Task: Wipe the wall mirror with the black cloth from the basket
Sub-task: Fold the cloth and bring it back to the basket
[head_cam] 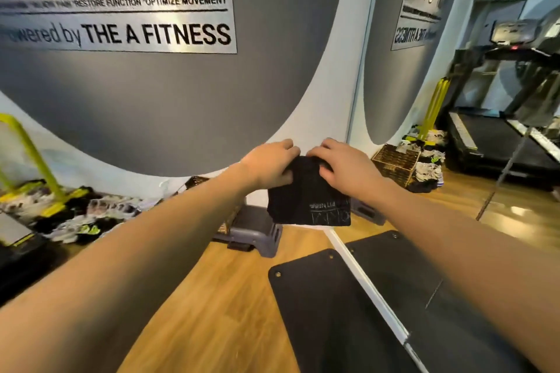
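A folded black cloth with pale printed lettering hangs in front of me, held at its top edge by both hands. My left hand grips its upper left corner and my right hand grips its upper right. The wall mirror fills the right side, starting at the room corner, and reflects the grey wall logo and a treadmill. A wicker basket is visible only as a reflection in the mirror; the real one is mostly hidden behind my left arm.
A grey wall with a metal sign stands to the left. A grey step platform sits at the wall's foot. A black mat lies on the wood floor against the mirror. Socks and a yellow rack lie at the left.
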The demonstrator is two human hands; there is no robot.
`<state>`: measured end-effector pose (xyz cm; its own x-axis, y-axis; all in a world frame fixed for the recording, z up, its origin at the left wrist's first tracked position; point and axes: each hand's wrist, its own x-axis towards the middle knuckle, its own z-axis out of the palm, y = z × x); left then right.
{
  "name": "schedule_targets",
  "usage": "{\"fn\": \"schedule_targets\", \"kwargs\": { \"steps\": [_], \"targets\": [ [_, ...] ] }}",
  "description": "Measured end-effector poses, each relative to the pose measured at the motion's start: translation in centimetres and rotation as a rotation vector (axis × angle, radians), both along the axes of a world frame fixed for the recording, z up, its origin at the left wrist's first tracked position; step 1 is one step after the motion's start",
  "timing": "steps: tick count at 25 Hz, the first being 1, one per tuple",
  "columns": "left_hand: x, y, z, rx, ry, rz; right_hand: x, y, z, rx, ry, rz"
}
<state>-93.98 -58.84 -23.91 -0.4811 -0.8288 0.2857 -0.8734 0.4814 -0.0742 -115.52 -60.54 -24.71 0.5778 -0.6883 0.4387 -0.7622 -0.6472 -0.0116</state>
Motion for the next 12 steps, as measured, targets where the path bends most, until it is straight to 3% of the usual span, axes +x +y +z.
{"fn": "schedule_targets", "kwargs": {
  "steps": [6,12],
  "targets": [
    [11.6,5.5,5.3,-0.02,-0.004,0.134,12.1,3.5,4.7,-0.029,-0.032,0.103],
    [25.9,2.2,5.3,-0.002,-0.068,0.218,26.4,-1.5,4.3,-0.01,-0.023,0.186]
  ]
}}
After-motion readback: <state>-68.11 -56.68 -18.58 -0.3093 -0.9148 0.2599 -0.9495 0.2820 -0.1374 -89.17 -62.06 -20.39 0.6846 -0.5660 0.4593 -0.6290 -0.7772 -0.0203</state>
